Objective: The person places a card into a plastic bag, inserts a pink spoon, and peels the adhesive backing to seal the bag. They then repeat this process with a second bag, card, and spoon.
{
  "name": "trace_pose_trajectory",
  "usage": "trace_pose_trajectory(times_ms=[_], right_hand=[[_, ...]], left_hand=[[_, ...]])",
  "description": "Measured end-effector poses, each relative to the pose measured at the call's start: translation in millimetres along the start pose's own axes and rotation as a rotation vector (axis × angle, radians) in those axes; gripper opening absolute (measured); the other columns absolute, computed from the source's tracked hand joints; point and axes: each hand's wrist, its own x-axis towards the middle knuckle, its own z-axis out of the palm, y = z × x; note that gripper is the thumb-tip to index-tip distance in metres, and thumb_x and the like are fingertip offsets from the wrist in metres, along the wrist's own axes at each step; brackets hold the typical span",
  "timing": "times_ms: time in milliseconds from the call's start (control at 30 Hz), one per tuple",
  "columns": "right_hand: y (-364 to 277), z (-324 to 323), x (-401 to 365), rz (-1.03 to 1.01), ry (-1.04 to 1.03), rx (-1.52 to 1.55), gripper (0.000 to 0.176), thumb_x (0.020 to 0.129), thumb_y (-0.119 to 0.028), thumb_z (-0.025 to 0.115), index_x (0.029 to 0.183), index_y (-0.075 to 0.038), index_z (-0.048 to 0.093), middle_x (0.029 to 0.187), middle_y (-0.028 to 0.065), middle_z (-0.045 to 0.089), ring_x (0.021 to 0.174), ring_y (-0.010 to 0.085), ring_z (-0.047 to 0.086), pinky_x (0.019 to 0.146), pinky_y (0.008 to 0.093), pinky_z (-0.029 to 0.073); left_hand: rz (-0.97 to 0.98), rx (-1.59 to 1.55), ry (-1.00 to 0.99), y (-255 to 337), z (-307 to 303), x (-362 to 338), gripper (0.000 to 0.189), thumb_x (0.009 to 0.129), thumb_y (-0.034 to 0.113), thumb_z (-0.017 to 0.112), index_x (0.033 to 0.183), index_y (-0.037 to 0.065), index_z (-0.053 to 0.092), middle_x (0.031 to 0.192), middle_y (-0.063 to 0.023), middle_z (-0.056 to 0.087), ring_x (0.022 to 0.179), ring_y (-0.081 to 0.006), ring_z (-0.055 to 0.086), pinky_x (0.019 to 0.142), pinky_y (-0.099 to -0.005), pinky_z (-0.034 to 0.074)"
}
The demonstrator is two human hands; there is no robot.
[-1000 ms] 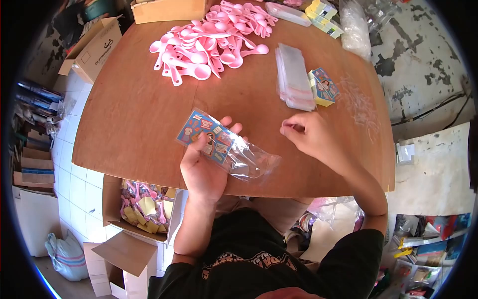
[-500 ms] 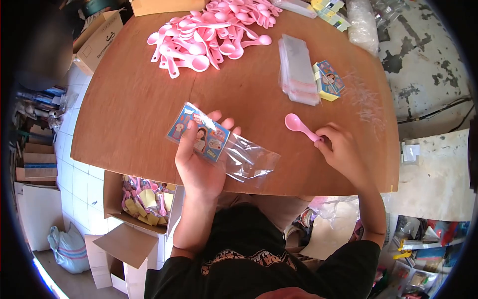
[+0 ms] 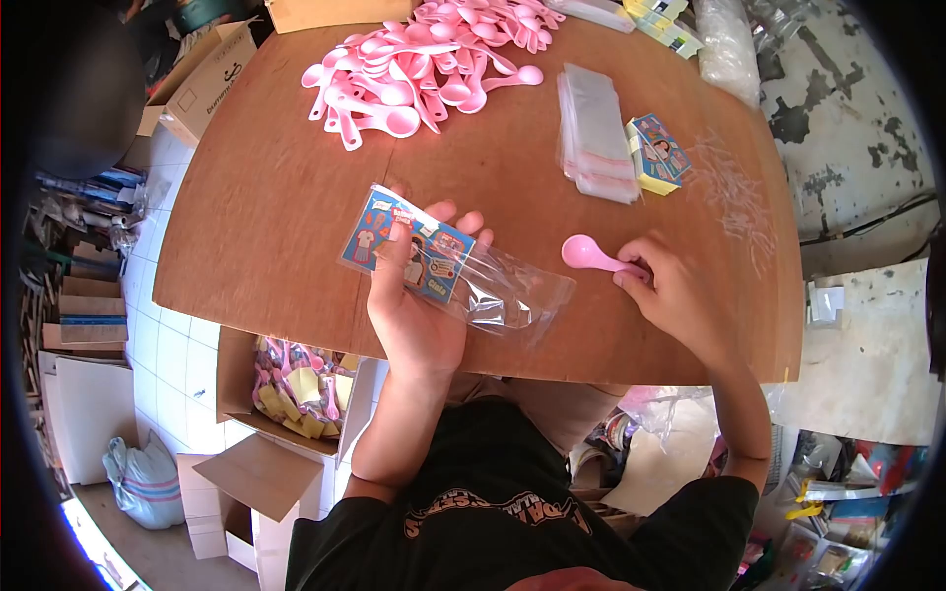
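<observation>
A clear plastic bag [image 3: 507, 291] with a blue printed card [image 3: 412, 251] inside lies across my left hand [image 3: 419, 315], the thumb pressed on the card and the fingers behind it. The bag's loose end points right, towards the other hand. My right hand [image 3: 675, 295] pinches the handle end of a pink spoon [image 3: 586, 252], its bowl pointing left, just above the table. Spoon and bag are apart. Beyond them are a stack of clear bags [image 3: 596, 133] and a stack of blue cards [image 3: 658, 153].
A heap of pink spoons [image 3: 424, 69] covers the back of the wooden table [image 3: 266, 227]. Thin clear strips [image 3: 734, 197] lie at the right. Below the left front edge stands a box of packed spoons [image 3: 296, 394], with an open carton [image 3: 261, 483] nearer me.
The bag and card in my left hand have shifted slightly right. The spoon in my right hand has turned more level, its bowl slightly lower. The whole view has shifted a little.
</observation>
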Motion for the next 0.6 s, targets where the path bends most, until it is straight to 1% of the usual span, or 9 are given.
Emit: trace_pose_trajectory(times_ms=[33, 133, 200, 233, 300, 433, 500, 533, 600], right_hand=[[-1.9, -1.1, -0.8, 0.0, 0.0, 0.002, 0.016, 0.082, -0.01, 0.068, 0.09, 0.0, 0.059, 0.074, 0.0108, 0.062, 0.067, 0.023, 0.063, 0.061, 0.0336, 0.047], [-14.1, -5.4, -3.4, 0.087, -0.109, 0.057, 0.014, 0.083, -0.009, 0.068, 0.09, 0.0, 0.059, 0.072, 0.0085, 0.063, 0.061, 0.0174, 0.062, 0.056, 0.0303, 0.047], [-23.2, -3.7, -10.9, 0.315, -0.322, 0.494, 0.015, 0.082, -0.011, 0.07, 0.091, -0.002, 0.062, 0.068, 0.0061, 0.064, 0.052, 0.0108, 0.058, 0.048, 0.0261, 0.044], [-33.1, -9.9, -11.2, 0.31, -0.39, 0.517, 0.014, 0.085, -0.012, 0.069, 0.093, -0.002, 0.062, 0.073, 0.0046, 0.066, 0.052, 0.0043, 0.056, 0.047, 0.0214, 0.044], [-38.2, -8.8, -14.3, 0.309, -0.452, 0.616, 0.016, 0.085, -0.011, 0.067, 0.097, -0.001, 0.063, 0.073, 0.0037, 0.065, 0.053, 0.0055, 0.056, 0.048, 0.0213, 0.045], [-41.1, -5.6, -13.6, 0.248, -0.478, 0.639, 0.016, 0.087, -0.01, 0.065, 0.099, -0.001, 0.063, 0.075, 0.0034, 0.064, 0.056, 0.0057, 0.056, 0.047, 0.0214, 0.045], [-43.2, -5.8, -8.3, 0.253, -0.564, 0.709, 0.027, 0.088, -0.009, 0.063, 0.113, -0.001, 0.057, 0.079, 0.0038, 0.063, 0.061, 0.0066, 0.056, 0.052, 0.0221, 0.046], [-42.2, -4.7, -7.8, 0.252, -0.564, 0.707, 0.027, 0.088, -0.009, 0.063, 0.113, -0.001, 0.057, 0.079, 0.0038, 0.063, 0.061, 0.0066, 0.056, 0.052, 0.0221, 0.046], [-39.1, 0.0, -5.7, 0.204, -0.527, 0.745, 0.044, 0.089, -0.008, 0.061, 0.129, -0.002, 0.044, 0.084, 0.0055, 0.063, 0.064, 0.0078, 0.055, 0.059, 0.0232, 0.048]], left_hand=[[0.016, 0.019, 0.005, 0.1, 0.2, -0.3, 0.037, 0.095, 0.026, 0.05, 0.127, 0.01, 0.042, 0.11, -0.0147, 0.06, 0.102, -0.0313, 0.061, 0.091, -0.0485, 0.048], [0.065, 0.041, 0.022, 2.7, 0.6, 0.5, 0.039, 0.095, 0.026, 0.051, 0.128, 0.009, 0.041, 0.112, -0.015, 0.059, 0.103, -0.0316, 0.06, 0.091, -0.0485, 0.048], [0.098, 0.042, 0.04, 3.9, -0.8, 1.1, 0.04, 0.095, 0.026, 0.05, 0.129, 0.008, 0.04, 0.112, -0.0152, 0.059, 0.102, -0.0318, 0.06, 0.091, -0.0485, 0.048], [0.132, 0.057, 0.031, 3.8, -2.2, 1.8, 0.041, 0.095, 0.026, 0.05, 0.13, 0.008, 0.039, 0.113, -0.0154, 0.059, 0.102, -0.032, 0.061, 0.091, -0.0485, 0.048], [0.165, 0.074, 0.022, 3.0, -4.1, 2.5, 0.041, 0.095, 0.025, 0.05, 0.131, 0.008, 0.039, 0.113, -0.0155, 0.058, 0.102, -0.0323, 0.061, 0.091, -0.0485, 0.048], [0.105, 0.08, 0.032, -1.2, -4.0, 1.6, 0.042, 0.095, 0.025, 0.051, 0.131, 0.008, 0.039, 0.114, -0.016, 0.058, 0.103, -0.0331, 0.06, 0.092, -0.0496, 0.047], [0.086, 0.106, 0.018, -3.1, -3.9, 0.4, 0.042, 0.094, 0.026, 0.051, 0.131, 0.008, 0.04, 0.114, -0.0163, 0.058, 0.105, -0.0341, 0.058, 0.094, -0.0506, 0.046], [0.061, 0.109, 0.004, -4.0, -3.6, -0.3, 0.043, 0.094, 0.026, 0.051, 0.131, 0.009, 0.039, 0.114, -0.0161, 0.058, 0.105, -0.0338, 0.058, 0.094, -0.0503, 0.045], [0.022, 0.116, -0.016, -6.4, -4.4, -1.7, 0.045, 0.094, 0.027, 0.051, 0.133, 0.01, 0.038, 0.115, -0.0153, 0.057, 0.105, -0.0331, 0.058, 0.094, -0.0491, 0.045]])
